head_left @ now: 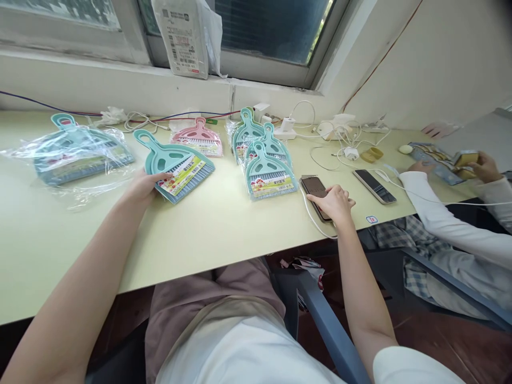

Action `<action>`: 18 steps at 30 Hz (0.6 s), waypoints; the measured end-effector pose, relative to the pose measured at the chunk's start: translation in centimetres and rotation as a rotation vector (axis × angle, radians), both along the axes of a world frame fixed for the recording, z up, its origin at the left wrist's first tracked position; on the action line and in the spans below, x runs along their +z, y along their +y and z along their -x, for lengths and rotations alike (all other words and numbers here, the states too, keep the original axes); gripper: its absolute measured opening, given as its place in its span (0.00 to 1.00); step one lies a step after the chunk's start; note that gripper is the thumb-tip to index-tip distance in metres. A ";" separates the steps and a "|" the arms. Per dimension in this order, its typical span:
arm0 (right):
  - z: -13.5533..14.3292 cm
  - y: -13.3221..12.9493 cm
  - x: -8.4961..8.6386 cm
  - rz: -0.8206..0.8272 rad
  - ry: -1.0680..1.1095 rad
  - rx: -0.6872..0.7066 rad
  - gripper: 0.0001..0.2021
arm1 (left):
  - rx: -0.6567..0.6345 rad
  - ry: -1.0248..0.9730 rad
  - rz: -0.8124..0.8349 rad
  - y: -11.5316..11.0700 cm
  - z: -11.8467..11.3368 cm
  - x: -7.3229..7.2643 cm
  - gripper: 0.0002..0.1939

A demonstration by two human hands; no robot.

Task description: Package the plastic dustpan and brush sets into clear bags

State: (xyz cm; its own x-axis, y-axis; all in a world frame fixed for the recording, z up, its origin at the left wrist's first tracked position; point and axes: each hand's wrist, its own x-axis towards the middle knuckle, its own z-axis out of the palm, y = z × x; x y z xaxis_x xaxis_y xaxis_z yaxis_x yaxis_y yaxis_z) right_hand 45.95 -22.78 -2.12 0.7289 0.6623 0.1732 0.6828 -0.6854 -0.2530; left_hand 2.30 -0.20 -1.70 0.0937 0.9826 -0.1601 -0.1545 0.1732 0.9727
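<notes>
My left hand (147, 185) grips the lower left edge of a teal dustpan-and-brush set (170, 160), its thumb over the printed label. The set is tilted, its looped handle toward the upper left. To the left, another teal set (80, 152) lies in loose clear plastic. A pink set (199, 140) is behind, and several wrapped teal sets (272, 178) overlap in the middle of the table. My right hand (334, 201) is closed around the lower part of a dark phone (314, 191) on the table, thumb across its screen. A white cable runs along the phone's left side.
A second phone (374, 185) lies to the right. White chargers and tangled cables (348, 141) run along the wall. At far right, a co-worker's hands (486, 168) handle small packages over a blue box (436, 160). A wrapped package (184, 40) stands on the windowsill.
</notes>
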 end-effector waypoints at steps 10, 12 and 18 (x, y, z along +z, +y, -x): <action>0.0 -0.5 0.2 0.059 -0.019 0.042 0.35 | 0.001 -0.020 -0.024 -0.4 -0.1 0.1 0.36; -0.1 -0.5 0.2 0.064 -0.018 0.046 0.36 | -0.002 -0.023 -0.024 -0.3 -0.1 0.0 0.35; -0.5 -0.4 0.2 0.066 -0.006 0.059 0.39 | 0.000 -0.036 -0.038 0.3 0.2 -0.8 0.35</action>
State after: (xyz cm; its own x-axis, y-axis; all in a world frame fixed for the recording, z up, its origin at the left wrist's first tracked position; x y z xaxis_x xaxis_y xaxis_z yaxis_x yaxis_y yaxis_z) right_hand 46.48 -23.22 -1.95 0.6874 0.7141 0.1322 0.7238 -0.6589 -0.2048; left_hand 2.14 0.10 -2.50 0.0985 0.9879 -0.1196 -0.1891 0.1366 0.9724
